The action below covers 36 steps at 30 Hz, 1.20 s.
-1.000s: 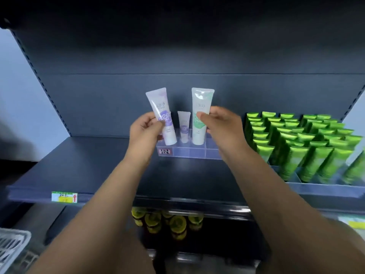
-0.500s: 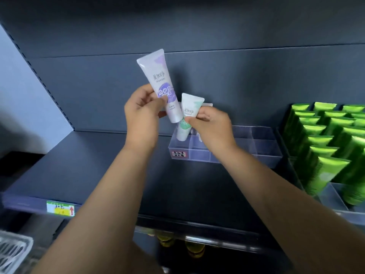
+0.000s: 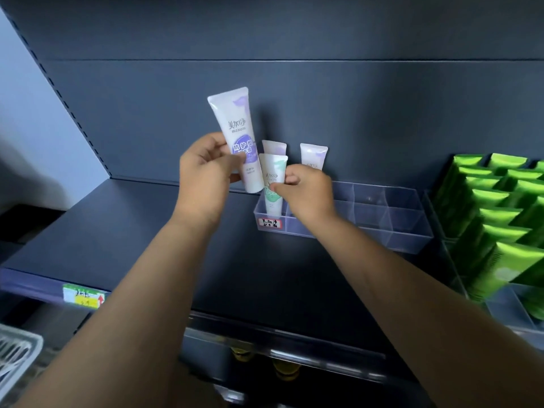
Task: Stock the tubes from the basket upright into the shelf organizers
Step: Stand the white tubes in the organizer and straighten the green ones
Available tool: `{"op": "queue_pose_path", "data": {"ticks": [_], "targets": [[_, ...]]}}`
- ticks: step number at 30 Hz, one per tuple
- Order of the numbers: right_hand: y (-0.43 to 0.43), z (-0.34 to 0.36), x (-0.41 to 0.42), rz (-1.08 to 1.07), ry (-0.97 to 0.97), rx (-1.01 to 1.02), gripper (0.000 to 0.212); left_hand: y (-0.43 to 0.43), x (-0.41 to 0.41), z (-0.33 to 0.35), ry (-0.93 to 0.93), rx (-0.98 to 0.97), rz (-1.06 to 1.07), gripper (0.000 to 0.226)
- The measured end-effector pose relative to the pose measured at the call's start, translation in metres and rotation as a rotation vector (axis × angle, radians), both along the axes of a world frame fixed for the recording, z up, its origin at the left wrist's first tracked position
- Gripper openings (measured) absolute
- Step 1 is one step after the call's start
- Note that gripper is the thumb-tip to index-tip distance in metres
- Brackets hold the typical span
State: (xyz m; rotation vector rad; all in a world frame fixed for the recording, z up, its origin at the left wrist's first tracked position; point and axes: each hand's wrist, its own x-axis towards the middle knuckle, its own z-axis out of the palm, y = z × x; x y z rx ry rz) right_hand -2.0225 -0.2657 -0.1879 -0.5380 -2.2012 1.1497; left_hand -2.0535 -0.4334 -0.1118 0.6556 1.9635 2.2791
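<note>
Standing green tubes (image 3: 500, 217) beside clear organizer (image 3: 407, 241)

Purple tube (image 3: 235, 134), in my left hand (image 3: 203, 178): white, violet patch, grey lettering.
Mint tube (image 3: 273, 184), in my right hand (image 3: 309, 192): white, mint-green patch.
Organizer (image 3: 406, 231): clear, red-edged white label.
Green tubes (image 3: 497, 219), right of the organizer: glossy bright green.
Shelf (image 3: 147, 231): dark slate blue.

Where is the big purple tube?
Head view, centre-left: the left hand holds the big purple tube beside the mint tube in the clear organizer.
</note>
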Motion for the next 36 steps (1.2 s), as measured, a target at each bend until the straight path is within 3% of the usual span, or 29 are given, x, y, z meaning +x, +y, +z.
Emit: {"op": "queue_pose_path", "data": {"ticks": [12, 14, 18, 25, 28, 36], "targets": [[-0.005, -0.004, 0.003, 0.015, -0.039, 0.129, 0.014, 0.017, 0.008, -0.002, -0.053, -0.026, -0.020, 0.028], [-0.004, -0.002, 0.006, 0.017, -0.051, 0.154, 0.020, 0.022, 0.010, -0.003, -0.047, -0.034, -0.023, 0.032], [0.002, 0.006, 0.028, -0.042, -0.008, 0.047, 0.033, 0.035, 0.017, -0.002, -0.044, -0.001, 0.007, 0.040], [0.029, 0.046, 0.082, 0.001, 0.313, -0.340, 0.024, 0.067, 0.051, -0.001, 0.046, -0.081, -0.153, 0.030], [0.040, 0.053, 0.098, 0.024, 0.309, -0.296, 0.023, 0.086, 0.065, -0.008, 0.068, -0.133, -0.235, 0.027], [0.070, 0.040, 0.105, -0.132, 0.264, -0.210, 0.022, 0.139, 0.053, -0.032, 0.248, -0.302, -0.073, 0.020]]}}
